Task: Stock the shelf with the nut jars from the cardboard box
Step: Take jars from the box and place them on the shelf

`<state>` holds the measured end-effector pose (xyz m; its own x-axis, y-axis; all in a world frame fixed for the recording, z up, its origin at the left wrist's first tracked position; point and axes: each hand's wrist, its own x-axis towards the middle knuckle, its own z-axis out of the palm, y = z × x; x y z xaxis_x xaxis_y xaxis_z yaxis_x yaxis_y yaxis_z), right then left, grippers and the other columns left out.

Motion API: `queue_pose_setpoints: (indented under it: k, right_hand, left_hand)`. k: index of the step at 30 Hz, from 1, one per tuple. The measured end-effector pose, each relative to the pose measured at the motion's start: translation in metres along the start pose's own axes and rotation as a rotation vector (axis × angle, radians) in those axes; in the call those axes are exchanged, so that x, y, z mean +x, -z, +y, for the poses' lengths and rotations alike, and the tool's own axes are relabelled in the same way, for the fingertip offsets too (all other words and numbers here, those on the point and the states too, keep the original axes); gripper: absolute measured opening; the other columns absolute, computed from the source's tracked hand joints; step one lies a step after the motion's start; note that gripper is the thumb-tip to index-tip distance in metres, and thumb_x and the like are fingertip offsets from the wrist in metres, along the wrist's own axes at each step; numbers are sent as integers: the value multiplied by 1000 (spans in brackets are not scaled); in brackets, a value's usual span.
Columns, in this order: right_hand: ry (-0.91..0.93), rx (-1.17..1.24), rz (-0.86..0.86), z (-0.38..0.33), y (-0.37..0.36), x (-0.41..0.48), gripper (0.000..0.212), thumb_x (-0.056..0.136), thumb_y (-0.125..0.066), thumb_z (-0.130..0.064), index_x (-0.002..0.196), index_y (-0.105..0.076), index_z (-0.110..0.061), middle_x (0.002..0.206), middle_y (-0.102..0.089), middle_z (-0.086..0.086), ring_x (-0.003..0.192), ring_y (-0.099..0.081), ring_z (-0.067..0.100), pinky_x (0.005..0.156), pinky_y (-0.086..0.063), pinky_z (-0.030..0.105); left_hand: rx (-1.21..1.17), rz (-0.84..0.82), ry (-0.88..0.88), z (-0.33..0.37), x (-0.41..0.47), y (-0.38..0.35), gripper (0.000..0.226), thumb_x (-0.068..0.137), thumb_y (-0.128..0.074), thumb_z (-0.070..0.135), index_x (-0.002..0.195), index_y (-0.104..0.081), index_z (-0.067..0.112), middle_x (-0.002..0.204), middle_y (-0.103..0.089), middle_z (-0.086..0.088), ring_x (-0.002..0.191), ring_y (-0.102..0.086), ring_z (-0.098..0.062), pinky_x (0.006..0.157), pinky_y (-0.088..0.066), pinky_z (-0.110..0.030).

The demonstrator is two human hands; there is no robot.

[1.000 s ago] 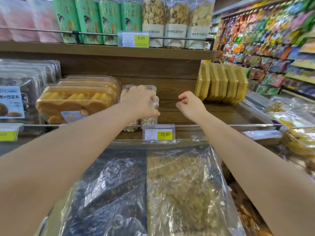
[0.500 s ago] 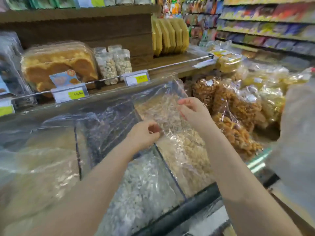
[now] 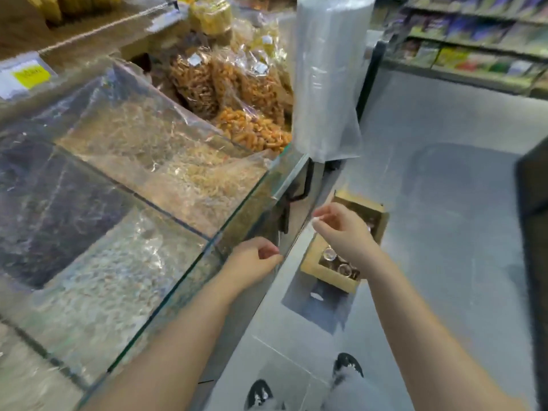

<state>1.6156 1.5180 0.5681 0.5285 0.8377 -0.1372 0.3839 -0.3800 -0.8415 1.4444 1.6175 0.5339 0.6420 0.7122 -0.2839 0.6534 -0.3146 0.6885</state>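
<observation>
The view has swung down from the shelf: both hands, left point(image 3: 252, 261) and right point(image 3: 345, 234), now hang empty, loosely curled, above the floor's cardboard box point(image 3: 341, 253), apparently holding nut jars point(image 3: 336, 264).

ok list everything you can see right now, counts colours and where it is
cardboard box: one, brown, open, on the floor by the counter's foot
nut jars: a few clear lids showing inside the box, number unclear
glass bins: several, clear, plastic-covered, left, holding dark, pale and tan loose goods
snack bags: several, clear with orange-brown contents, behind the bins
plastic bag roll: one, translucent white, upright at the counter's end
price tag: one, yellow and white, upper left
far shelves: multicoloured packets, upper right, blurred
floor: grey
shoes: two, black and white, bottom
left hand: empty, curled, at the bin's corner
right hand: empty, over the box
</observation>
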Motion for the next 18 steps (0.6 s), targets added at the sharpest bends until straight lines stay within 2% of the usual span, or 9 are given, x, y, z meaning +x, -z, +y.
queue_pose_setpoints:
  k: [3, 7, 9, 11, 13, 15, 18]
  right_hand:
    - [-94, 3, 77, 47, 38, -7, 6, 91, -59, -28, 96, -58, -30, 90, -61, -8, 78, -55, 1, 53, -38, 9]
    - [-159, -19, 122, 109, 94, -5, 5, 89, -62, -25, 93, -58, -27, 80, -60, -10, 70, -57, 7, 51, -39, 5]
    - [-168, -41, 100, 137, 123, 2, 5, 89, -63, -26, 92, -60, -24, 79, -59, -10, 68, -56, 7, 52, -41, 7]
    - [-172, -77, 60, 163, 149, 12, 5, 87, -63, -26, 92, -61, -25, 81, -60, -10, 72, -57, 9, 64, -48, 19]
    - [-177, -118, 9, 189, 170, 25, 8, 87, -61, -30, 95, -60, -27, 83, -59, -11, 78, -59, 12, 72, -51, 31]
    - [-198, -165, -43, 215, 189, 40, 13, 88, -59, -31, 100, -59, -27, 83, -57, -13, 79, -58, 15, 76, -52, 36]
    - [-222, -273, -131, 249, 204, 68, 17, 88, -56, -32, 104, -58, -28, 84, -56, -16, 83, -58, 15, 78, -52, 37]
  left_hand:
    - [29, -71, 0, 30, 19, -40, 16, 86, -65, 30, 99, -66, 20, 88, -61, 8, 80, -54, -7, 64, -39, -20]
    - [17, -158, 52, 69, 52, -110, 4, 86, -64, 30, 89, -62, 27, 89, -64, 4, 82, -59, -12, 59, -42, -19]
    - [-20, -187, 76, 93, 71, -146, 2, 86, -63, 27, 86, -62, 28, 86, -62, 6, 85, -59, -14, 66, -44, -22]
    - [-52, -189, 99, 115, 91, -183, 3, 85, -65, 26, 89, -64, 25, 88, -63, 5, 89, -60, -15, 75, -46, -26]
    - [-75, -176, 117, 134, 113, -211, 4, 84, -66, 29, 88, -64, 28, 93, -64, 4, 90, -59, -14, 78, -47, -28]
    - [-107, -148, 130, 146, 138, -234, 4, 84, -65, 33, 88, -63, 32, 97, -66, 5, 92, -59, -15, 83, -49, -31]
    - [-165, -123, 168, 150, 174, -251, 8, 85, -65, 31, 93, -66, 28, 98, -67, 4, 95, -61, -15, 87, -50, -33]
